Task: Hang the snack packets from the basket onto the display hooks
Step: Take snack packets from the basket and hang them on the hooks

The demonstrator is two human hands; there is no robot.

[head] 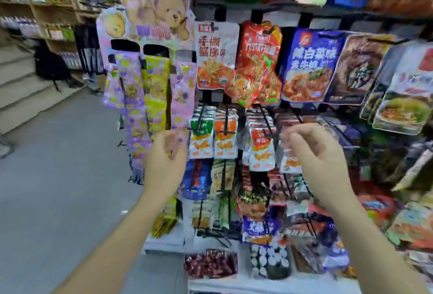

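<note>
My left hand (166,160) is raised in front of the left end of the rack, fingers loosely curled, with nothing clearly in it. My right hand (314,151) hovers to the right with its fingertips close to a black display hook (269,129); I see no packet between its fingers. Small white-and-orange snack packets (261,151) hang on the hooks between my hands, with more (201,139) further left. One such packet (290,162) hangs just under my right fingertips. Everything is blurred by motion. The basket is out of view.
Larger packets hang above: white (216,57), red (257,64), blue (309,64). A cardboard bear display (152,59) with long candy strips stands left of the rack. Boxes of snacks (210,263) sit at the bottom. Grey floor (58,153) and steps lie to the left.
</note>
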